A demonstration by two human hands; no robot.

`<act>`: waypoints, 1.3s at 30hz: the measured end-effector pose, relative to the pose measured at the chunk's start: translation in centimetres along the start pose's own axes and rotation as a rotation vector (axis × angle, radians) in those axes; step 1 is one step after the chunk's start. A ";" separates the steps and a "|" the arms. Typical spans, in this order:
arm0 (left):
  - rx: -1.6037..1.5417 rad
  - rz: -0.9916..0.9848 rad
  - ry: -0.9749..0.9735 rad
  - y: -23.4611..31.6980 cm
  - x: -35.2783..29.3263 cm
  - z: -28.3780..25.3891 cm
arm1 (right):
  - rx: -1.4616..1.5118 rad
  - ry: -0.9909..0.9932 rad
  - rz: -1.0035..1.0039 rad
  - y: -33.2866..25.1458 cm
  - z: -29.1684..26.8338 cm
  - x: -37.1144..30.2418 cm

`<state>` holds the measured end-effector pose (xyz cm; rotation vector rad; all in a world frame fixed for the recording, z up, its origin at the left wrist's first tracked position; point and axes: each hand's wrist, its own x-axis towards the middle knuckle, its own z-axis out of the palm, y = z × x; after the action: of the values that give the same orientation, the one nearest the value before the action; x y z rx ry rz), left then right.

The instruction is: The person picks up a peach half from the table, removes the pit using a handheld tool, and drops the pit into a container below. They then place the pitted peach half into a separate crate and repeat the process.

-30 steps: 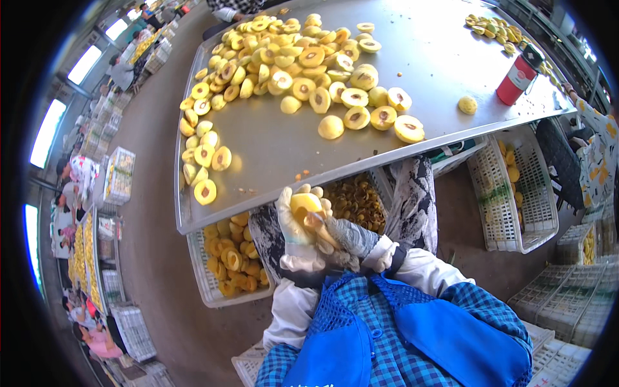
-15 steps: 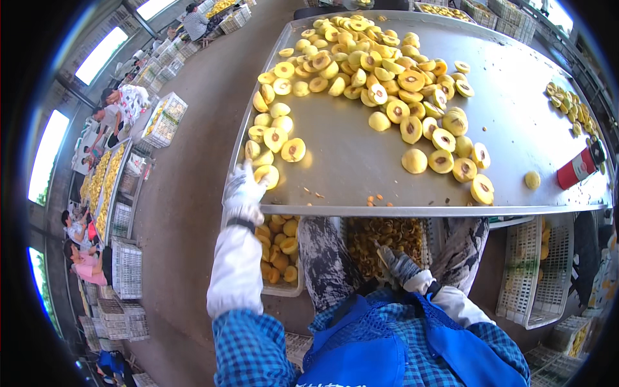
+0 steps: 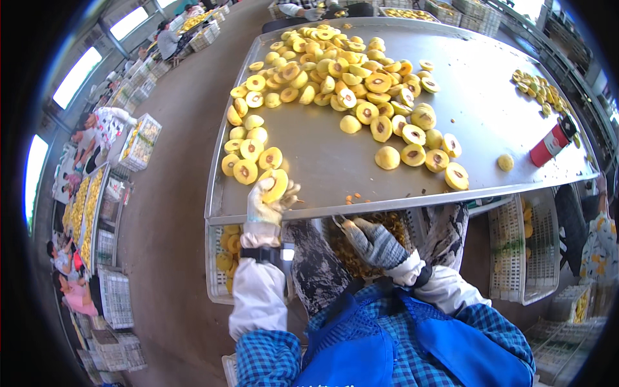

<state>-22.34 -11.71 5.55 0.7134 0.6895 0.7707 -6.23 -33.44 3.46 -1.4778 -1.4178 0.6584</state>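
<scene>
Left hand [image 3: 263, 205] is gripping a fruit half [image 3: 276, 186]; right hand [image 3: 377, 244], apart, a tool [image 3: 339, 221]. Upper centre: halves [image 3: 378, 82] are lying apparently unworked; lower left: fruit [image 3: 225, 260] is sitting crated.

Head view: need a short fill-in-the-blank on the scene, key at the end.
1. The left hand holds a fruit half that is ____ in colour.
2. The right hand wears a ____ glove.
3. Below its black lid, the flask is mainly ____.
4. In the picture, that flask stands to the ____ of the large fruit heap.
Missing words: yellow; grey; red; right.
</scene>
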 end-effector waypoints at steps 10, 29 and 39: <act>-0.224 0.015 -0.104 -9.1 -3.6 6.1 | -0.197 0.110 0.137 -2.4 -1.5 1.4; -0.010 0.266 0.180 -12.0 -4.4 11.0 | -0.111 -0.003 0.285 0.2 -1.9 0.0; 0.376 0.244 -0.113 -12.5 -5.8 10.3 | 0.118 -0.164 0.090 4.1 -3.7 -1.9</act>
<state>-12.95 -25.95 3.36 1.1914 0.6584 0.8246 -1.49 -35.72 0.86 -1.4273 -1.4155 0.9218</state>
